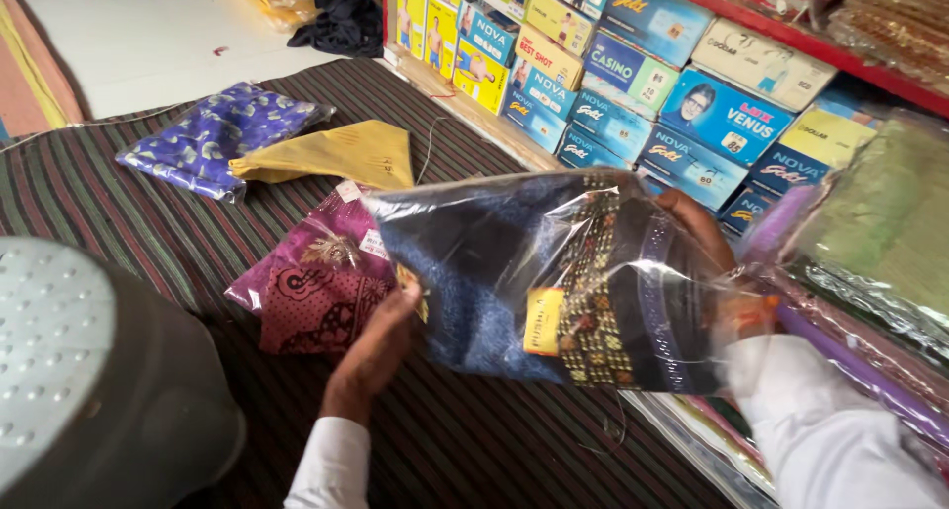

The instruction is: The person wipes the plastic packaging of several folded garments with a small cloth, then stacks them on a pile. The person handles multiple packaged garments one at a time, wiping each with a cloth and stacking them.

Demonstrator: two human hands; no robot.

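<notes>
While it is held up above the striped mat (119, 203), the clear-wrapped dark blue fabric packet (514, 272) is gripped at its left edge by the left hand (381, 346) and at its far right by the right hand (697, 227); a magenta packet (316, 292) lies beneath.

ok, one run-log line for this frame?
left hand: grips blue cloth packet | right hand: grips far edge | maroon packet: on mat

Dark striped mat (119, 212) on the floor, bearing a purple-blue floral packet (213, 138), a folded yellow cloth (336, 153) and a magenta patterned packet (316, 292).
</notes>
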